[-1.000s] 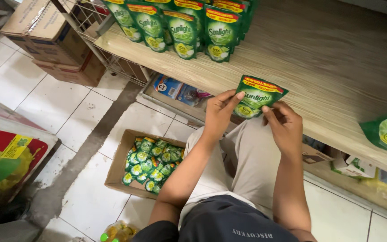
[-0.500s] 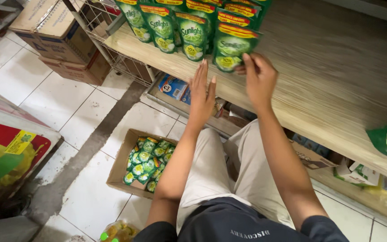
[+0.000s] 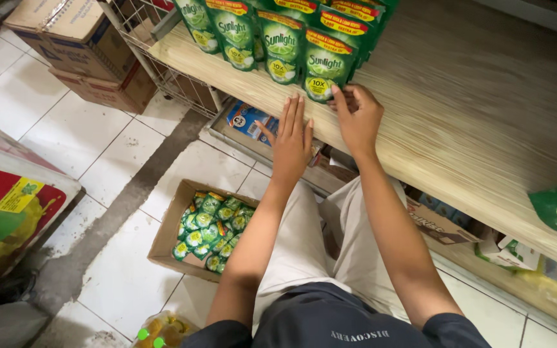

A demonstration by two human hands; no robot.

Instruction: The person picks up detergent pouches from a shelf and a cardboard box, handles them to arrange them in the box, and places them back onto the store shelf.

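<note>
Pouch point(image 3: 324, 64) stands upright on the shelf point(image 3: 485, 129), long axis vertical, front facing the person; right hand point(image 3: 358, 116) fingers curl touching its base, left hand point(image 3: 291, 136) flat, fingers together

Both bare forearms reach forward and up from the crouched body, running roughly parallel. The left hand point(image 3: 291, 138) lies flat, palm down, its fingers point(image 3: 289, 115) straight and close together, thumb spread to the left. The right hand point(image 3: 358, 116) sits just beside it, knuckles raised, fingers curled loosely forward.
</note>
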